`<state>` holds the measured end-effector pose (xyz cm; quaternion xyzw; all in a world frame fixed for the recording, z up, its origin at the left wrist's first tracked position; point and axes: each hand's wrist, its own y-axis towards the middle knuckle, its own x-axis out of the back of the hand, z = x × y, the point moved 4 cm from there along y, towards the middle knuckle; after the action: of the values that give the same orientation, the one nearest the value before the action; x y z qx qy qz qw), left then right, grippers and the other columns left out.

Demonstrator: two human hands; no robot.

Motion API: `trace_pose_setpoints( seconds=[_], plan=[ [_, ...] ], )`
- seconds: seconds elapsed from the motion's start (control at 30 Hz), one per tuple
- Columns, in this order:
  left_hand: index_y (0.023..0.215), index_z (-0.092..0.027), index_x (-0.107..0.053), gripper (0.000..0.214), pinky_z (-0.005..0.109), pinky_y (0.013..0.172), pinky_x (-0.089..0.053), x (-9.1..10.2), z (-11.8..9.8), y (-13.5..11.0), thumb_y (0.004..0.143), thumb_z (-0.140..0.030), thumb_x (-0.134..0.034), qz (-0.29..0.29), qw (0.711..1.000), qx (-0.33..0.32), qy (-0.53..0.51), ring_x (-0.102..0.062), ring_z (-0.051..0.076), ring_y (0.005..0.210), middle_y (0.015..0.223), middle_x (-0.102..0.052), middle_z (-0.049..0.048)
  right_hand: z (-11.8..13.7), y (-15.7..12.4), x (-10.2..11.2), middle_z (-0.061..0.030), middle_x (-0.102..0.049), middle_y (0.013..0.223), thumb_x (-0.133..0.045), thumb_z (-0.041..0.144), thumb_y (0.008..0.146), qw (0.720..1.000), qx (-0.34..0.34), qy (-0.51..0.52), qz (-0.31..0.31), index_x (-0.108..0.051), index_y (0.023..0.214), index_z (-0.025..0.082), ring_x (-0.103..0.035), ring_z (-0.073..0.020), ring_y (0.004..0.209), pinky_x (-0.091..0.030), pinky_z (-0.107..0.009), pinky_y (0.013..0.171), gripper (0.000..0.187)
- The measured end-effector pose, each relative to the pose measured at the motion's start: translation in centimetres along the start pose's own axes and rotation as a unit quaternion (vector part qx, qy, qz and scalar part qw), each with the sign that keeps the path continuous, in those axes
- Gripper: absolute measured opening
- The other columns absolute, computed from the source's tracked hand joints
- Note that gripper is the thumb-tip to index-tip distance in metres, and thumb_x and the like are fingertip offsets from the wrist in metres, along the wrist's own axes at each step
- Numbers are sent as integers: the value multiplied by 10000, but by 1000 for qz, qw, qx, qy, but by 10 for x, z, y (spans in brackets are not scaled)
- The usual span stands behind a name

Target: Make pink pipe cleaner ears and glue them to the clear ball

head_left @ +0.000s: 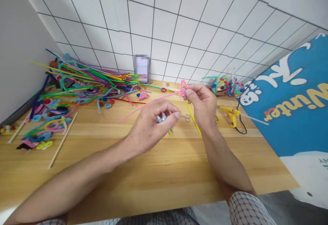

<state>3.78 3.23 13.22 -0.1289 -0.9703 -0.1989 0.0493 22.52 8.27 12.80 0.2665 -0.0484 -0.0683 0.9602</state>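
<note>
My right hand pinches a pink pipe cleaner between thumb and fingers. The pipe cleaner is bent into a small pointed loop above tight folds, and its long straight tail runs left behind my other hand. My left hand hovers over the table, fingers curled and thumb tip close to the index tip; nothing shows between them. A shiny bluish bit appears inside its curl, and I cannot tell whether it is held. Small scissors and a yellow pipe cleaner lie on the table between my hands.
Many coloured pipe cleaners are heaped at the back left, beside felt-like scraps and wooden sticks. A phone leans on the tiled wall. Right of my hands are a yellow glue gun and colourful decorated balls.
</note>
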Motion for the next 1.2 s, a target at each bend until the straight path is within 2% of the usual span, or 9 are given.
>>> trace_pose_setpoints(
  seconds=[0.07,0.13,0.23,0.33,0.43,0.57,0.73,1.0,1.2],
  plan=[
    [954,-189,-785,173,299,709,-501,-15,22,1,923,-356,-754,30,991,75,-107,-620,166,750,846,-730,31,-5,-4,-4,11,-740,826,-775,344,938,1000,5,22,-18,-752,955,244,-651,-142,721,-508,-284,662,104],
    [1082,-168,-799,323,280,691,-502,-21,44,4,852,-393,-835,-15,978,132,-163,-610,148,744,912,-735,35,-9,-9,-11,10,-722,828,-762,384,942,999,-4,30,-26,-726,966,248,-646,-146,723,-507,-287,654,142],
    [1148,-177,-815,458,264,646,-489,-17,59,10,797,-459,-897,-91,964,128,-213,-588,130,703,955,-760,41,-13,-19,-24,2,-720,836,-748,437,922,998,-43,44,-26,-705,979,251,-645,-154,732,-520,-298,662,200],
    [1037,-196,-845,391,268,655,-511,-9,55,14,789,-490,-916,-126,963,79,-226,-597,134,696,922,-787,39,-14,-26,-36,-3,-741,830,-773,436,867,992,-91,90,-22,-702,962,250,-644,-155,718,-531,-299,656,221],
    [928,-202,-848,308,259,642,-500,-1,50,16,798,-471,-921,-141,966,54,-211,-580,124,664,787,-741,4,-15,-29,-43,6,-737,800,-784,411,838,986,-116,117,-5,-699,943,253,-638,-152,698,-536,-296,651,208],
    [922,-199,-835,357,256,608,-480,3,51,20,773,-509,-931,-146,966,56,-208,-563,116,636,755,-717,-10,-15,-30,-44,4,-719,793,-754,416,835,989,-114,95,5,-674,883,255,-628,-154,695,-534,-303,649,186],
    [892,-200,-808,362,235,613,-475,2,54,23,771,-510,-948,-123,963,43,-236,-544,96,628,772,-716,-17,-13,-32,-45,24,-669,720,-762,402,821,991,-105,88,1,-652,816,254,-589,-146,655,-524,-300,637,184],
    [872,-199,-792,381,232,587,-456,0,59,22,747,-521,-954,-106,953,84,-272,-523,96,595,678,-650,-29,-17,-37,-52,37,-674,707,-818,379,818,983,-122,137,3,-658,823,239,-600,-128,630,-505,-277,619,212],
    [716,-194,-746,347,247,533,-385,11,53,31,748,-481,-937,-76,956,106,-264,-480,94,540,599,-592,-22,-18,-24,-40,7,-691,764,-774,495,848,985,-134,65,86,-680,839,240,-628,-153,706,-526,-299,665,272]
  ],
)
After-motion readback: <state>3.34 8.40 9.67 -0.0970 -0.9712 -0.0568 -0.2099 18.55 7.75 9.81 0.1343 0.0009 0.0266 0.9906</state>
